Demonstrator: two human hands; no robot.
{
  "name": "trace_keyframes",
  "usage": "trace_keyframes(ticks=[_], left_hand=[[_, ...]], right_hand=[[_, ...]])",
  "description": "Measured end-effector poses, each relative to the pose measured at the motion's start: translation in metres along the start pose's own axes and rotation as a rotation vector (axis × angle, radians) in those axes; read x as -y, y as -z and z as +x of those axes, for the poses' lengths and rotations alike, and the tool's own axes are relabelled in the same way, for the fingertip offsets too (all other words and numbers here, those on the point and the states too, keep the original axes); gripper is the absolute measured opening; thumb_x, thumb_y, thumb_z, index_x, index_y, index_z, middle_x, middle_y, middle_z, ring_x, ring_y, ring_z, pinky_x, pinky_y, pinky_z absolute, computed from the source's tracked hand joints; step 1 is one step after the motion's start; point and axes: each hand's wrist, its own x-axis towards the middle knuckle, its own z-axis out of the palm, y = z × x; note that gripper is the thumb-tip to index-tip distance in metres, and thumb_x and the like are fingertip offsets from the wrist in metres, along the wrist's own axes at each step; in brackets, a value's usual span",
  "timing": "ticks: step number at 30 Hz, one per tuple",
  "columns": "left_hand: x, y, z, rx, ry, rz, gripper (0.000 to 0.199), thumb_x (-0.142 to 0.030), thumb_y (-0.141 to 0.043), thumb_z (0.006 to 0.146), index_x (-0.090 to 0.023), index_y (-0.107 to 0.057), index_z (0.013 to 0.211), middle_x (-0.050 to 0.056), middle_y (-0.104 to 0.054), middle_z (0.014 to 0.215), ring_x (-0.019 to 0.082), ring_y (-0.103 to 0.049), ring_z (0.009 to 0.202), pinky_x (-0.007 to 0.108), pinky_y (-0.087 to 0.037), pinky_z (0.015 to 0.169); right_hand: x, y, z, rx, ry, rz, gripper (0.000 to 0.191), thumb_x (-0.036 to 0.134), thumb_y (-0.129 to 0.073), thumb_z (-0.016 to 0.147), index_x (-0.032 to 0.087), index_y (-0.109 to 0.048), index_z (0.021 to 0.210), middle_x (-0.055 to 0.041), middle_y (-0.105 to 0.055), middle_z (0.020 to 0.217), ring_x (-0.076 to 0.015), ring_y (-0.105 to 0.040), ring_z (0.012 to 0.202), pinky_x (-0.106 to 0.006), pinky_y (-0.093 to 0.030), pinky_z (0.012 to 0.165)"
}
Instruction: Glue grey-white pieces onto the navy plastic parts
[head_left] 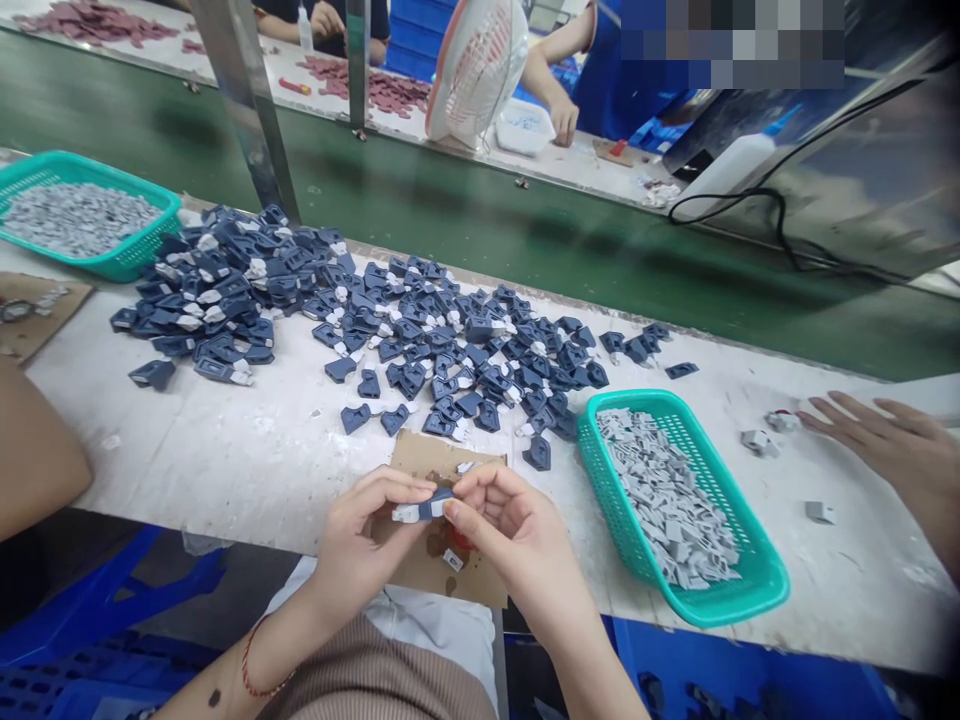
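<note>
At the lower centre of the frame, both hands pinch one dark blue piece with a pale tip (426,508) above a stained cardboard sheet (480,585). The left hand's grip (433,492) is closed on its near-left side, the right hand's grip (452,500) on the other end. On the desk (300,440), similar pieces (465,340) are heaped beyond; a green basket (765,590) of grey parts (675,500) sits at the lower right.

Before me, the long white worktable (300,430) carries a heap of dark-blue plastic pieces (420,330), two green perforated baskets (765,590), and a stained brown cardboard sheet (480,590).
</note>
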Motion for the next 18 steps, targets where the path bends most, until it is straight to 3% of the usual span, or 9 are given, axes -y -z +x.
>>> trace_keyframes(ticks=[6,9,13,15,18], left_hand=[[-0.027,-0.001,0.004,0.018,0.042,-0.032,0.017,-0.007,-0.073,0.08,-0.022,-0.074,0.089,0.004,-0.076,0.089,0.018,-0.072,0.086,0.026,-0.058,0.079],[-0.036,-0.003,0.006,0.002,0.029,-0.01,0.017,-0.006,-0.073,0.078,-0.02,-0.074,0.086,0.003,-0.076,0.085,0.017,-0.071,0.083,0.025,-0.057,0.078],[-0.042,-0.006,0.002,-0.009,-0.018,0.016,0.02,-0.003,-0.072,0.078,-0.021,-0.074,0.088,0.002,-0.075,0.087,0.016,-0.071,0.086,0.024,-0.056,0.079],[-0.044,-0.009,-0.001,-0.008,-0.034,0.011,0.022,-0.003,-0.071,0.079,-0.022,-0.073,0.09,0.002,-0.075,0.089,0.016,-0.07,0.088,0.024,-0.056,0.08],[-0.049,-0.015,-0.008,-0.019,-0.077,0.011,0.025,-0.001,-0.07,0.078,-0.023,-0.071,0.09,0.0,-0.074,0.089,0.015,-0.07,0.087,0.021,-0.055,0.08]], right_hand=[[-0.001,-0.004,-0.005,0.121,0.052,0.031,0.039,0.062,-0.061,0.087,0.026,-0.065,0.1,0.006,-0.051,0.064,-0.0095,-0.045,0.049,-0.021,-0.04,0.047],[0.001,-0.01,-0.01,0.214,0.009,0.006,0.039,0.06,-0.058,0.091,0.028,-0.069,0.111,0.0017,-0.063,0.075,-0.0104,-0.05,0.053,-0.022,-0.041,0.049],[0.008,-0.016,-0.018,0.178,0.116,-0.036,0.035,0.052,-0.056,0.095,0.028,-0.076,0.11,-0.0054,-0.075,0.114,-0.0196,-0.068,0.09,-0.028,-0.053,0.077],[0.012,-0.018,-0.024,0.144,0.169,-0.055,0.035,0.051,-0.056,0.095,0.028,-0.077,0.11,-0.0056,-0.075,0.119,-0.0238,-0.067,0.108,-0.034,-0.051,0.093],[0.013,-0.017,-0.035,0.088,0.209,-0.069,0.04,0.055,-0.057,0.093,0.026,-0.077,0.111,-0.0072,-0.075,0.12,-0.0269,-0.064,0.116,-0.039,-0.047,0.103]])
